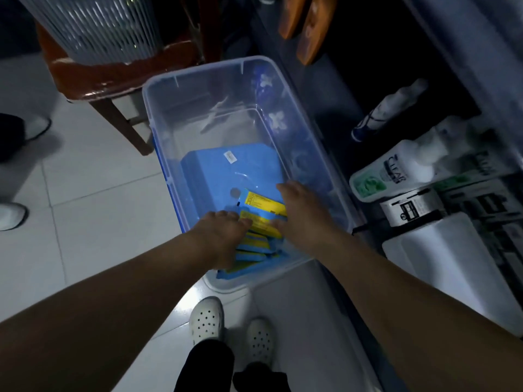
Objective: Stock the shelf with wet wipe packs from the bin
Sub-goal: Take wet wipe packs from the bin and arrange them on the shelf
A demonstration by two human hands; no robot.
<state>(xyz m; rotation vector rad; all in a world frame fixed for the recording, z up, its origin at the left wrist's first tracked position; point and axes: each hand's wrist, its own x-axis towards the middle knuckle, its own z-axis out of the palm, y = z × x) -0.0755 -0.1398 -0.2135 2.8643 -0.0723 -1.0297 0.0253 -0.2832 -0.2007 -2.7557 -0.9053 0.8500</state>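
Packs (261, 222) stacked at bin (158, 114) near end, between left hand (223, 236) and right hand (304, 216). Left fingers (226, 215) curl onto stack, grasping; right fingers (284, 189) straight along it, grip unclear.

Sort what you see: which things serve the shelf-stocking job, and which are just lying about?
In the job: wet wipe packs, bin, shelf, left hand and right hand, both on the packs.
Lying about: wooden chair, ribbed basket, shampoo bottles, white clogs.
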